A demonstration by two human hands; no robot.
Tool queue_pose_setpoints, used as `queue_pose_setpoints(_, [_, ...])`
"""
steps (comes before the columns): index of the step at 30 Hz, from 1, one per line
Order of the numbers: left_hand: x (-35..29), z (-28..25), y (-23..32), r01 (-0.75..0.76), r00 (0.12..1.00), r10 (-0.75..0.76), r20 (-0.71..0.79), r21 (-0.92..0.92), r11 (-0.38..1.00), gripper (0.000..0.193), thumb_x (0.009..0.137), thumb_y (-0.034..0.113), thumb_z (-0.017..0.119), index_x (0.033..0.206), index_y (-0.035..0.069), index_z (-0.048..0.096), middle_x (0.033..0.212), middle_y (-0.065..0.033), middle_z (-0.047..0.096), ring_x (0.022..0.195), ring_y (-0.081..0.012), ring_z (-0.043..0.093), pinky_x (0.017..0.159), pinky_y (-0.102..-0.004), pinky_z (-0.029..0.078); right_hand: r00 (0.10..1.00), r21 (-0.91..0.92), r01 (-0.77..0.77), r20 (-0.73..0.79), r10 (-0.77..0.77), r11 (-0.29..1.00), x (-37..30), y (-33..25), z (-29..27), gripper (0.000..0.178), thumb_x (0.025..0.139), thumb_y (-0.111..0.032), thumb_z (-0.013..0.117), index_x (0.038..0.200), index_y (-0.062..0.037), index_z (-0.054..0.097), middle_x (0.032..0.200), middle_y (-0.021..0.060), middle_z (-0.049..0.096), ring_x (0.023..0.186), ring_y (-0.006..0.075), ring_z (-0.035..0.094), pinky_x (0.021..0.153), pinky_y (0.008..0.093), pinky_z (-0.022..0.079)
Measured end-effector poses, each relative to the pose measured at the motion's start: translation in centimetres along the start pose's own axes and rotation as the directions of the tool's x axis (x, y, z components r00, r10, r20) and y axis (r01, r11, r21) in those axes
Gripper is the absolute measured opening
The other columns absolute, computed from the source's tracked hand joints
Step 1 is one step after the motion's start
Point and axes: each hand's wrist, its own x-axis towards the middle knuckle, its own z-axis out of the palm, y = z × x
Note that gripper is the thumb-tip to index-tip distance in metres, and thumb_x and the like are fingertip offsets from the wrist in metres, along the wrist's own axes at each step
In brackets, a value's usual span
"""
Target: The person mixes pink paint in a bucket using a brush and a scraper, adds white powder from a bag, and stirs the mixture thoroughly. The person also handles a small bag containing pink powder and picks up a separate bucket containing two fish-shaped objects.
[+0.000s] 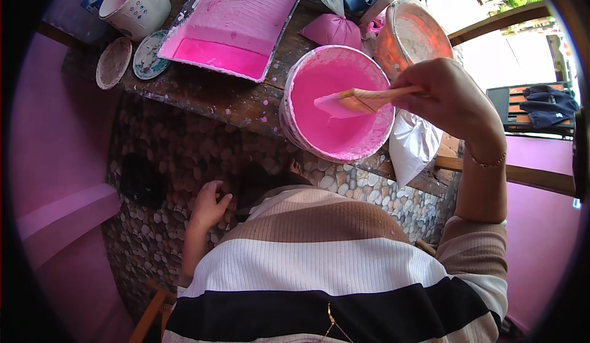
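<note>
The left hand [211, 206] hangs low over the pebble-patterned floor [163, 131], empty, its fingers loosely bent and partly spread. The right hand [445, 97], raised at the right, grips the wooden handle of a flat paintbrush [359, 101] between thumb and fingers. The brush points left across the mouth of a paint bucket, its bristles coated pink; whether their tip touches the paint is hard to tell.

From the left, a pink wall [55, 109] stands beside a dark wooden table [190, 94]. At the table's left end are a small white bucket [136, 8] and, in front of it, two round lids side by side: one grey-brown [114, 65], the other white and green [149, 53]. Next comes a paint tray [239, 11], pink over its ribbed slope, with brighter pink paint pooled at its near end. A tied plastic bag of pink material [335, 30] sits behind the paint bucket [292, 131], whose rim and inner wall are smeared pink above the paint. Just behind its right side stands an orange bucket [388, 48], its inside crusted with a pale coating. A white plastic bag [413, 148] rests at the paint bucket's right, below the right hand. At far right, dark cloth [547, 105] drapes over orange slats.
</note>
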Motion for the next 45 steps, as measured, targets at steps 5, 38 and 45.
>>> queue_pose_setpoints(5, [2.5,-2.6,-1.9,-0.072,0.997,0.071,0.017,0.11,0.991,0.05,0.081,0.023,0.069,0.121,-0.005,0.054,0.116,-0.0186,0.058,0.095,-0.0282,0.063,0.084,-0.0361,0.051,0.975,0.197,0.007,-0.218,0.037,0.98,-3.4,2.2,0.1,0.017,0.079,-0.009,0.069,0.092,0.002,0.07,0.07,0.0109,0.065,0.062,0.0158,0.06,0.058,0.0301,0.046])
queue_pose_setpoints(38, [12.6,-12.0,2.1,-0.14,0.943,0.098,0.317,0.113,0.984,0.041,0.083,0.019,0.07,0.116,-0.003,0.057,0.102,-0.0152,0.064,0.086,-0.0196,0.064,0.076,-0.033,0.053,0.566,0.415,-0.162,-0.704,0.429,0.895,-8.1,-4.1,10.9,0.015,0.083,-0.001,0.067,0.097,0.004,0.067,0.07,0.0068,0.055,0.063,0.0136,0.05,0.057,0.0273,0.038])
queue_pose_setpoints(45, [11.6,-11.0,11.6,-0.249,0.853,0.427,0.3,-0.486,0.838,0.026,0.091,0.014,0.063,0.112,-0.002,0.059,0.101,-0.0057,0.062,0.086,-0.0102,0.058,0.074,-0.025,0.052,0.598,0.347,-0.241,-0.682,0.42,0.906,-7.8,-4.6,10.6,0.014,0.081,-0.003,0.068,0.095,0.0021,0.067,0.07,0.01,0.058,0.06,0.022,0.052,0.058,0.0314,0.041])
